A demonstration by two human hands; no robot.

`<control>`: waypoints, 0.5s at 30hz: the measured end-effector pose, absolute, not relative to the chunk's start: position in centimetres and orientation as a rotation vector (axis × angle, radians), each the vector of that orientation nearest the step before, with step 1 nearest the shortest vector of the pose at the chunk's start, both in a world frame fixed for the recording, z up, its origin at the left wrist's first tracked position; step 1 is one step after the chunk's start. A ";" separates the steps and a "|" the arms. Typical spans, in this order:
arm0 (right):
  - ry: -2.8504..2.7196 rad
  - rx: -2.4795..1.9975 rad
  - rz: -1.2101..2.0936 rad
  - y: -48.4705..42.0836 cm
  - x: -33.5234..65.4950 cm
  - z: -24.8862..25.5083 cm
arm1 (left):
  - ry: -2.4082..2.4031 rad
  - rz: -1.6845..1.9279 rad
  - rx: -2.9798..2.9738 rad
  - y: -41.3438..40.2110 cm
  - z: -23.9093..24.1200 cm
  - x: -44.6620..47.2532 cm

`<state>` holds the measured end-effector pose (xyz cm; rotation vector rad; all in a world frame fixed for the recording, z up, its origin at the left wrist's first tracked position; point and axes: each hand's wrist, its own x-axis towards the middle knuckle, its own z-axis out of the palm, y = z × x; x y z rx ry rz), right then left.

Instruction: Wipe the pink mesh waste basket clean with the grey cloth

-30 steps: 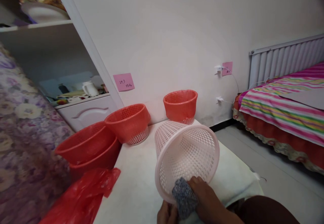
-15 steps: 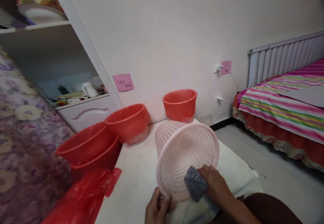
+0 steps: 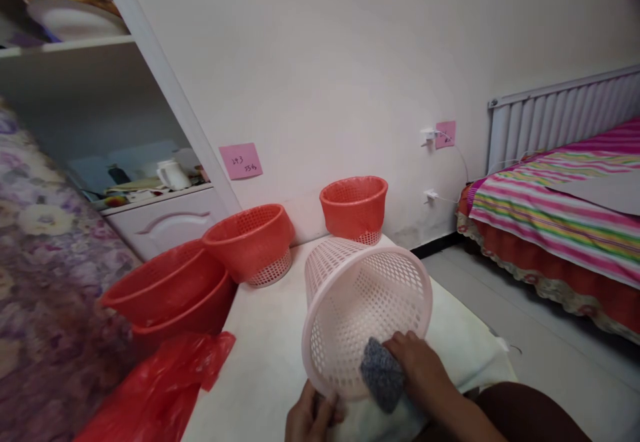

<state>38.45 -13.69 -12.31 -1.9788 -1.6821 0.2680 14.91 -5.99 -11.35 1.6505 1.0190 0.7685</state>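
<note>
A pale pink perforated basket (image 3: 360,295) lies tipped on its side on a white table (image 3: 265,369), its mouth facing me. My left hand (image 3: 310,419) grips the basket's lower rim with closed fingers. My right hand (image 3: 420,369) is closed on a grey cloth (image 3: 383,375), which it presses against the rim at the lower right of the mouth.
Two red bag-lined baskets (image 3: 253,242) (image 3: 355,205) stand at the table's back by the wall. Stacked red basins (image 3: 170,295) and a loose red plastic bag (image 3: 160,389) lie at the left. A striped bed (image 3: 555,209) and radiator are at the right, a cupboard shelf at the left.
My right hand carried the grey cloth from the bottom of the basket's rim round to its lower right. My left hand came further up into view and took the lower rim.
</note>
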 end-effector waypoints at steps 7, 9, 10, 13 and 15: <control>-1.489 -2.061 0.105 -14.2 40.4 -12.4 | 1.009 0.853 1.675 -6.4 -9.8 14.7; -1.541 -1.985 0.206 -14.0 39.1 -13.0 | 0.995 0.887 1.581 -6.8 -11.4 15.7; -1.580 -1.926 0.258 -13.9 38.3 -13.3 | 0.986 0.890 1.533 -7.0 -12.3 16.2; -1.652 -1.742 0.342 -13.6 35.9 -14.2 | 0.974 0.898 1.479 -7.5 -14.4 17.4; -1.674 -1.672 0.357 -13.5 34.9 -14.5 | 0.985 0.941 1.507 -7.5 -15.0 17.7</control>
